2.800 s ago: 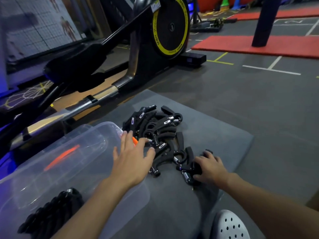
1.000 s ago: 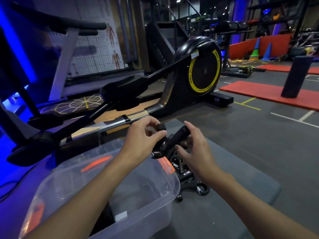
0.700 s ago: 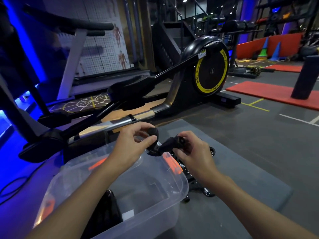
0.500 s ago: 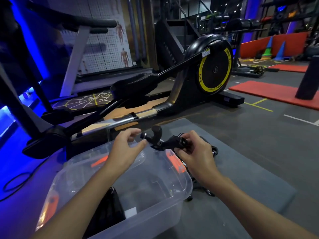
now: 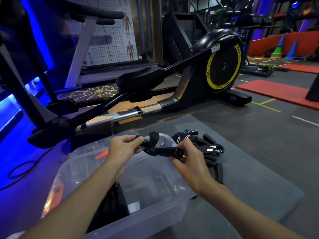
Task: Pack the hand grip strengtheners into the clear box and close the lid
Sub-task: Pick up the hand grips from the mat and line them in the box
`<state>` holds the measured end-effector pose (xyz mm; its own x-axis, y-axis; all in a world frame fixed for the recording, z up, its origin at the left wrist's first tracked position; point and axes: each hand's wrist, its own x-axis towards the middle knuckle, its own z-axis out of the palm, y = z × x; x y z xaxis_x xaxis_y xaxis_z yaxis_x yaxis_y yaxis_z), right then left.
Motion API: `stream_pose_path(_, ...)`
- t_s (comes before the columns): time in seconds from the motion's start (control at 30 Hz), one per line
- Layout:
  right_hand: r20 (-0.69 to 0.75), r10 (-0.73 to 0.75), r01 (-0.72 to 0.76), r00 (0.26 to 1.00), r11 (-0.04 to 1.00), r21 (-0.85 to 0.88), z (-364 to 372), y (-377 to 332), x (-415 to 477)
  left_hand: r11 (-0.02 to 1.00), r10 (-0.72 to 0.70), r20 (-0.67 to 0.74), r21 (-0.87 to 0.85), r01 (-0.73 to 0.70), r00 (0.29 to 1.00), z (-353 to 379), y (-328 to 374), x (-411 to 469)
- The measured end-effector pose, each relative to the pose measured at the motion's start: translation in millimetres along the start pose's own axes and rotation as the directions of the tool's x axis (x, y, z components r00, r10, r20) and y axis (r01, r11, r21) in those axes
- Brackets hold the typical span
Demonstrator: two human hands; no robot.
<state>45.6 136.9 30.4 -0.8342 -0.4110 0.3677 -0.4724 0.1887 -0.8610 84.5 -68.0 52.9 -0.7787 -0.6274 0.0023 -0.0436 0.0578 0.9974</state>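
Black moulded hand grip strengthener (image 5: 156, 149), two padded handles meeting at a spring joint, is in the air over the far rim of the clear plastic box (image 5: 138, 223), not touching it. One handle sticks up with a rounded end and the other runs sideways toward the right. Left hand (image 5: 120, 150) pinches a small black end piece at the joint side between thumb and fingertips. Right hand (image 5: 191, 161) has its fingers curled round the end of the sideways handle. Both hands are clamped on the same unit. The box is open-topped, with an orange latch (image 5: 101, 155) on the far-left wall and a dark bundle of black items (image 5: 114, 204) inside at the near-left; can't tell exactly what they are. Just right of the box is a loose pile of black grip strengtheners (image 5: 207, 149) with silver labels and exposed springs, lying on a grey foam mat (image 5: 259, 178). The mat sits on dark grey gym flooring. Behind it is a black elliptical trainer with a yellow-ringed flywheel (image 5: 222, 66), with a treadmill (image 5: 82, 49) and a gridded anatomy poster (image 5: 110, 40) at far left. Red floor mats (image 5: 279, 92) at right. Blue strip lighting along the left side.
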Motion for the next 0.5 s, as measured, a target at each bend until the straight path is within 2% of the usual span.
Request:
stream_pose_path(0.1, 0.100, -0.049, 0.058, 0.994, 0.994, -0.091, 7.0, 9.3, -2.1, 0.999, -0.010, -0.003, 0.036, 0.010, 1.000, -7.3, -7.5, 3.2)
stream_pose_path(0.17, 0.222, -0.070, 0.116, 0.972, 0.972, -0.203, 11.7, 13.6, -4.9, 0.996, 0.008, -0.011, 0.090, -0.007, 1.000, -15.2, -15.3, 6.6)
stream_pose_path(0.27, 0.402, 0.002, 0.176, 0.916, 0.897, -0.405, 19.5, 16.2, -13.0, 0.959, 0.090, 0.036, 0.268, -0.096, 0.995, -28.3, -33.5, 14.3)
stream_pose_path(0.37, 0.445, -0.021, 0.301, 0.895, 0.766, -0.569, 25.7, 15.6, -16.4, 0.868, 0.099, 0.154, 0.469, -0.161, 0.983, -37.5, -56.4, 17.2)
stream_pose_path(0.5, 0.440, 0.030, 0.259, 0.897, 0.771, -0.581, 27.0, 17.0, -13.5, 0.776, 0.076, 0.216, 0.600, -0.194, 0.973, -48.7, -87.3, 19.9)
